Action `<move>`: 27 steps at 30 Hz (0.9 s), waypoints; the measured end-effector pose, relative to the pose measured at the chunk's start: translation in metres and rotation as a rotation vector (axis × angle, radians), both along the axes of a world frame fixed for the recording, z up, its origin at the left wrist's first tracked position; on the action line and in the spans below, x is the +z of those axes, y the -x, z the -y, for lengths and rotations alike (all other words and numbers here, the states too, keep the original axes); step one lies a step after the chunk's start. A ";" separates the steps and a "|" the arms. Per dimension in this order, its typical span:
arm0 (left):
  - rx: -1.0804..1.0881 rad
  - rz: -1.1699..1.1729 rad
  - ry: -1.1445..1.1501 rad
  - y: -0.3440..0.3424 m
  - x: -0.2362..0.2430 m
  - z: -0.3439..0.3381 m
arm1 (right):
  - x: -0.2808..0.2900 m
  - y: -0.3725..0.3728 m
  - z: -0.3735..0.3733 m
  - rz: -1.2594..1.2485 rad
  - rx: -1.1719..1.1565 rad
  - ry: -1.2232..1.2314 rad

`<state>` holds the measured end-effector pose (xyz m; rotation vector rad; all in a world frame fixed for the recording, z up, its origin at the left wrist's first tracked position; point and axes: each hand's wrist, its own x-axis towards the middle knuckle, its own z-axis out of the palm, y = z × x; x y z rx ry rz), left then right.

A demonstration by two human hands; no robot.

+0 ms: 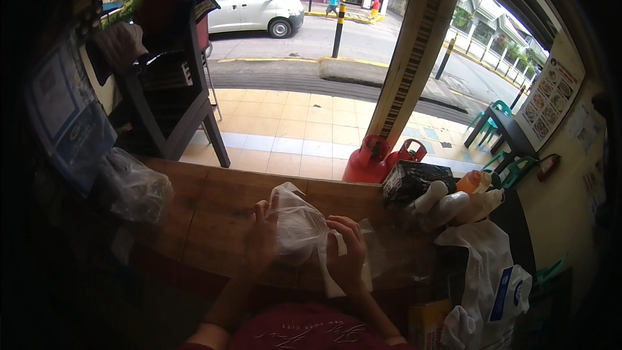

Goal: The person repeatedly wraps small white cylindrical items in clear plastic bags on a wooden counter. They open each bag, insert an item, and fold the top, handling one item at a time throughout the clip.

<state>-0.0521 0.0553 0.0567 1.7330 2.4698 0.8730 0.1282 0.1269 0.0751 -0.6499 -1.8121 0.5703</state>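
A translucent white plastic bag (297,220) is held up in front of me over the brown wooden counter (214,204). My left hand (262,236) is closed on its left side, fingers pointing up at the top edge. My right hand (346,253) grips the bag's right side, thumb and fingers bent together on the film. A rounded pale shape shows through the lower part of the bag, too hazy to name. Beneath my right hand hangs a strip of whitish plastic (329,272), and a clear sheet (377,251) lies just beyond it.
At right stand sauce bottles (470,183), a black-wrapped box (418,180) and a white carrier bag (483,262). Clear plastic bags (137,185) lie at left by a dark wooden stand (159,100). Red gas cylinders (368,163) stand beyond the counter.
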 end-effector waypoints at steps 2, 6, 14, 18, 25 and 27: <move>-0.042 0.074 0.158 -0.014 0.014 -0.005 | -0.002 0.008 0.002 -0.034 0.309 0.158; -0.321 0.112 0.137 -0.055 0.035 0.003 | -0.029 0.027 -0.013 0.350 0.273 0.553; -0.933 -0.098 -0.119 -0.099 0.012 0.019 | -0.071 -0.035 -0.031 -0.583 0.357 1.088; -0.942 -0.137 0.013 -0.097 0.019 0.021 | -0.069 -0.025 -0.020 -0.403 0.362 1.004; -0.762 0.108 -0.026 -0.049 0.022 0.011 | -0.090 0.067 -0.037 0.533 0.463 0.319; -0.645 0.117 0.200 -0.023 0.006 -0.008 | -0.092 0.086 -0.039 0.690 0.482 0.229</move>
